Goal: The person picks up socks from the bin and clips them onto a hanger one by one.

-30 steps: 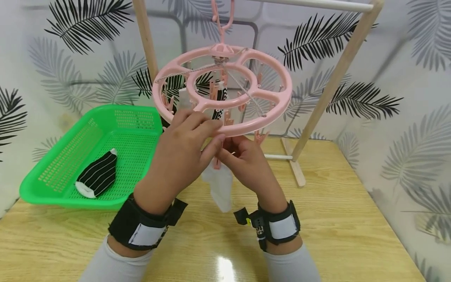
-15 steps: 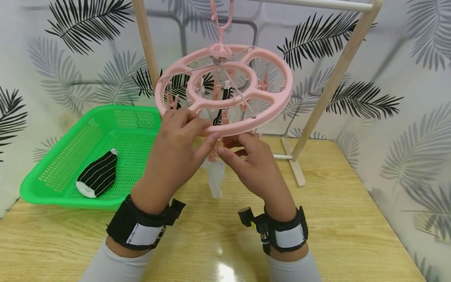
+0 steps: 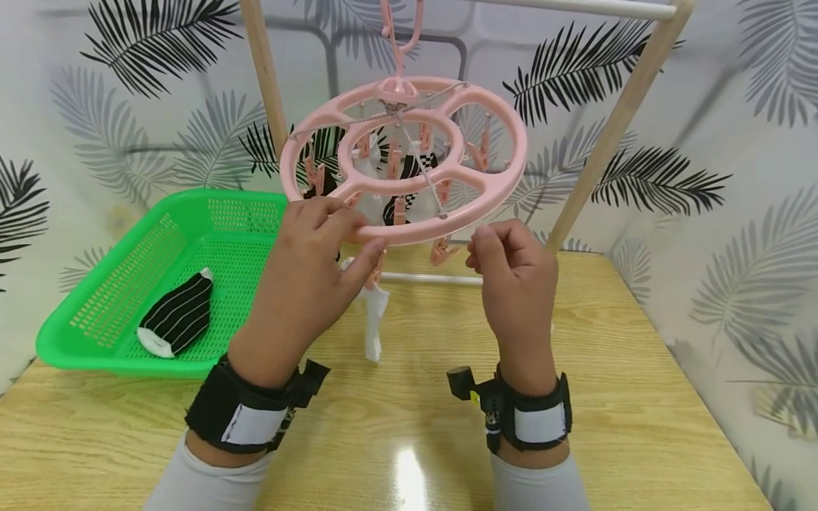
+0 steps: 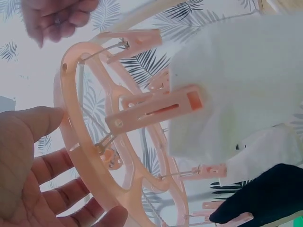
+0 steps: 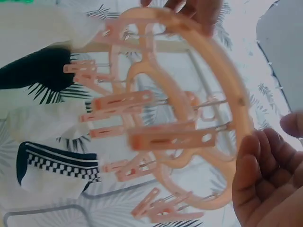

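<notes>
A round pink clip hanger (image 3: pixel 486 199) hangs by its hook, tilted toward me. My left hand (image 3: pixel 300 262) grips its near-left rim between thumb and fingers. Below that hand, a pink clothespin (image 4: pixel 156 109) holds a white sock (image 4: pixel 227 85) that hangs down. My right hand (image 3: pixel 514 277) is just off the rim at the right, its fingers loosely curled around nothing. Close by dangles a bare clothespin (image 5: pixel 173 137). Other clipped socks hang farther back, among them a black one (image 4: pixel 265 196) and a black-and-white checked one (image 5: pixel 61 165).
To the left, a green basket (image 3: pixel 70 333) stands on the wooden table (image 3: pixel 613 404) with a black striped sock (image 3: pixel 179 316) inside. A wooden drying frame (image 3: pixel 613 149) with a white top rod (image 3: pixel 575 7) rises behind the hanger.
My right hand has left the clothespin on the white sock and moved right along the rim. The hanger has turned, carrying that sock slightly left, with my left hand still gripping the rim.
</notes>
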`<state>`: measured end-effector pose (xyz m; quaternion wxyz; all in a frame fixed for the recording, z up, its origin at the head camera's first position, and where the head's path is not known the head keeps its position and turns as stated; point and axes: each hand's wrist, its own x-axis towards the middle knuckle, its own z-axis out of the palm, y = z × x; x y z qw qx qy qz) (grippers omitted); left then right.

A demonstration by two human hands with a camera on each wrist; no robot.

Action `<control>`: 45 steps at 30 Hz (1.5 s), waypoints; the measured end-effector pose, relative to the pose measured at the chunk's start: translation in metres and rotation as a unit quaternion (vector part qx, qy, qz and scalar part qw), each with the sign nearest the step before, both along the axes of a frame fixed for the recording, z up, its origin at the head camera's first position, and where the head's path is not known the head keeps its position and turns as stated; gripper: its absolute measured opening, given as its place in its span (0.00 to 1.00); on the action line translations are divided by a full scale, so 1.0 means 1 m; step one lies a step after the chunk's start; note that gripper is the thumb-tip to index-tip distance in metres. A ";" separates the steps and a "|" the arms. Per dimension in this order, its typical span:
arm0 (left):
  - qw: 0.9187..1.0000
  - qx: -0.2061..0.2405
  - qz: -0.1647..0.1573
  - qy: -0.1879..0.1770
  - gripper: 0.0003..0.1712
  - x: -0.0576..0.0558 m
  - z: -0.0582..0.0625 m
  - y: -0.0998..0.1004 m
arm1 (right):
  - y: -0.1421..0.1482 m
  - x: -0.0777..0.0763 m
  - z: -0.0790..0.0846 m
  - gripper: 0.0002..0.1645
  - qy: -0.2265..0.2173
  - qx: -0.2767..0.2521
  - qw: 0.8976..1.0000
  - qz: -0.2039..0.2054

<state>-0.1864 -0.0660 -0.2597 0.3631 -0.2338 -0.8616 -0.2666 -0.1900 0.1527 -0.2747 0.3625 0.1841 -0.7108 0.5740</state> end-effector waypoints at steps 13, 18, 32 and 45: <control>1.000 0.011 -0.001 0.018 0.20 -0.001 -0.003 -0.007 | 0.004 -0.015 -0.006 0.17 -0.105 0.036 0.992 0.058; 0.999 0.019 -0.008 0.026 0.21 -0.002 -0.002 -0.009 | 0.005 -0.019 -0.009 0.18 -0.135 0.064 0.981 0.122; 0.998 0.048 -0.027 0.013 0.19 0.002 0.009 -0.014 | 0.005 -0.023 -0.013 0.15 -0.141 0.099 0.969 0.180; 0.999 0.035 -0.026 -0.028 0.18 0.005 0.021 -0.019 | 0.006 -0.020 -0.011 0.09 -0.167 0.147 0.958 0.182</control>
